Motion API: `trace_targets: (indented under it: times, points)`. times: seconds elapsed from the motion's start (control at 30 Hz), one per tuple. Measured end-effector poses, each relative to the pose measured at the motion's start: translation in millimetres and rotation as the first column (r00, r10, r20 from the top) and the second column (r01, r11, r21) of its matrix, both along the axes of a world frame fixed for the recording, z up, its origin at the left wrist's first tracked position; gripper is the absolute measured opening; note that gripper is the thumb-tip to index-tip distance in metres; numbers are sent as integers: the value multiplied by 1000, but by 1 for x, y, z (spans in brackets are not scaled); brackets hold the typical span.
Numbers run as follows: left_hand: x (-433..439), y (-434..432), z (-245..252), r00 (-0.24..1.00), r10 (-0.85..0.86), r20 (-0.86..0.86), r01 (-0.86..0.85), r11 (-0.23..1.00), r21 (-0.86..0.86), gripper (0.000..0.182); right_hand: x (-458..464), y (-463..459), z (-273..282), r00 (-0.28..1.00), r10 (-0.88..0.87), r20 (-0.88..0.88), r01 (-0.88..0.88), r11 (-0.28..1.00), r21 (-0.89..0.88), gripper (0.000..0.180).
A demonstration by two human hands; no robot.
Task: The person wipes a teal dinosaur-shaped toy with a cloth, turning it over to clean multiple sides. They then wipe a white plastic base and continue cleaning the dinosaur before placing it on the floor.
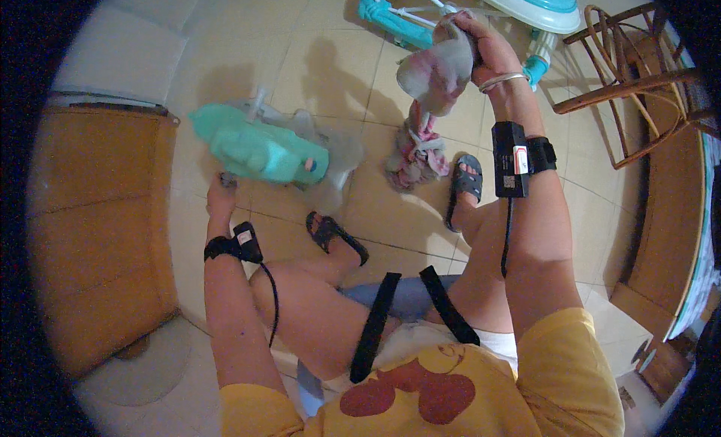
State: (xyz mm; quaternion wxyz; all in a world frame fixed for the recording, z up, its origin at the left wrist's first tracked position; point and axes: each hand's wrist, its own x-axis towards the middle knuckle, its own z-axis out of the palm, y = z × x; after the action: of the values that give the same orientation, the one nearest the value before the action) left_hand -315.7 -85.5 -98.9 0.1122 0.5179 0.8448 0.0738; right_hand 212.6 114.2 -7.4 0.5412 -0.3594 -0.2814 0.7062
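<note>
Raised at the upper right, my right hand [490, 48] grips a bunched pink and grey cloth [439, 70]. More of the patterned fabric [419, 155] hangs or lies below it, near my right foot; whether both are one piece I cannot tell. My left hand [221, 194] is low at the left, beside a blurred turquoise plastic object [265, 149]. Its fingers are partly hidden and blurred around a small dark spot, so their hold is unclear. Greyish translucent plastic [332, 161] lies next to the turquoise object.
A turquoise and white wheeled frame [400, 20] stands at the top. To the right is a brown cane chair [625, 87]. A wooden cabinet [101, 228] borders the left side. My sandalled feet [332, 234] rest on the tiled floor [394, 217].
</note>
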Motion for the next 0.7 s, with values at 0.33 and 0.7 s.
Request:
trace_targets:
  times: [0.33, 0.7]
  points:
    - [-43, -48, 9, 968, 252, 21, -251, 967, -34, 62, -20, -3, 3, 990, 135, -47, -134, 991, 24, 13]
    - [51, -51, 123, 590, 439, 678, -448, 876, -177, 102, -73, -19, -11, 977, 215, -1, -213, 965, -152, 17]
